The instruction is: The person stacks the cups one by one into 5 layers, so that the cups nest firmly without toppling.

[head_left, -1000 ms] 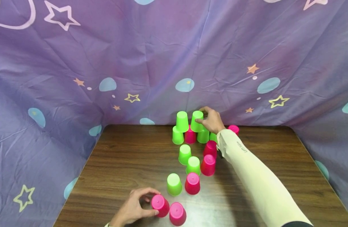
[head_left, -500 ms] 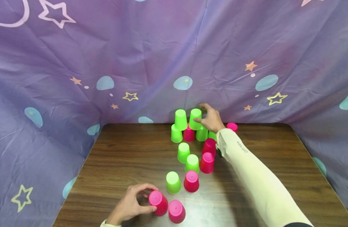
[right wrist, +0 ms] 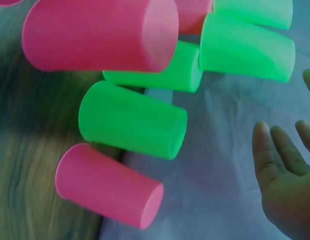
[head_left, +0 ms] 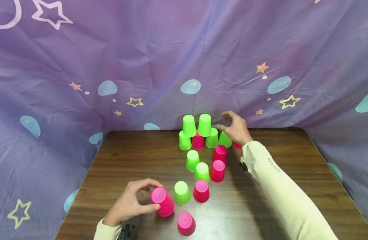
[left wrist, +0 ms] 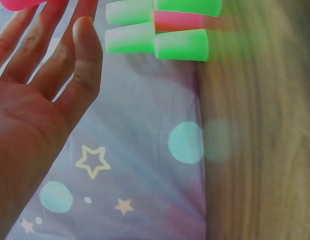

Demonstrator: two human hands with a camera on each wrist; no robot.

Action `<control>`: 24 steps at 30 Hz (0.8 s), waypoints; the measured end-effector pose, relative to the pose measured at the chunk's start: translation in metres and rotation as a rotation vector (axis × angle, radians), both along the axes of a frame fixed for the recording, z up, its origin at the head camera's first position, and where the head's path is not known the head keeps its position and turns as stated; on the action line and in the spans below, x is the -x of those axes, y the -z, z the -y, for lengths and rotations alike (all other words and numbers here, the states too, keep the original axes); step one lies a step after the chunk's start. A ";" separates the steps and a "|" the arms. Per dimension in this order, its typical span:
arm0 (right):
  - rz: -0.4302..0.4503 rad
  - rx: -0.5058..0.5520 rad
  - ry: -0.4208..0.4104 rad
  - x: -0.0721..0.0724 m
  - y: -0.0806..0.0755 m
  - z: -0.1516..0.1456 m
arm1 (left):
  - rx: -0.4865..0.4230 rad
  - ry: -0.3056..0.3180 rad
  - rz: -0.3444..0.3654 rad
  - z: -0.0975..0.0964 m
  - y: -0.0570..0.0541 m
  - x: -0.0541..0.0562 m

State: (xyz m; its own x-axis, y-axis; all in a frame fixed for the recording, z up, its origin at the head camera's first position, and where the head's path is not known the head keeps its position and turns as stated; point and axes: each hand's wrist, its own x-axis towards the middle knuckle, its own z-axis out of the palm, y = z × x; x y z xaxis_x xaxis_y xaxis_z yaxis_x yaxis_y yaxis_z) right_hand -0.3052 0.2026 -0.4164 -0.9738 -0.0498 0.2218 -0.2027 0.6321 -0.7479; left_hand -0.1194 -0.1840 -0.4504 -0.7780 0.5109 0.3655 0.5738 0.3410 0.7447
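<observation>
A purple star-patterned cloth hangs at the far side, behind a brown wooden table. At near left, the left hand grips an upside-down pink cup between thumb and fingers; whether it touches the table I cannot tell. At far right, the right hand holds nothing, thumb and fingers spread apart. Just left of it, two green cups sit atop the far row; loose pink and green cups stand nearer.
</observation>
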 end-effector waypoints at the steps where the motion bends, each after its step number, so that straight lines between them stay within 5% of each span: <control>1: -0.009 0.009 0.005 -0.003 0.000 -0.003 | 0.000 0.000 -0.004 -0.001 -0.003 0.003; 13: -0.100 0.036 0.011 -0.042 0.011 -0.018 | 0.022 0.049 -0.072 -0.018 -0.035 0.042; 24: -0.030 0.025 -0.149 -0.082 0.037 -0.019 | -0.098 0.001 -0.047 -0.064 -0.053 0.090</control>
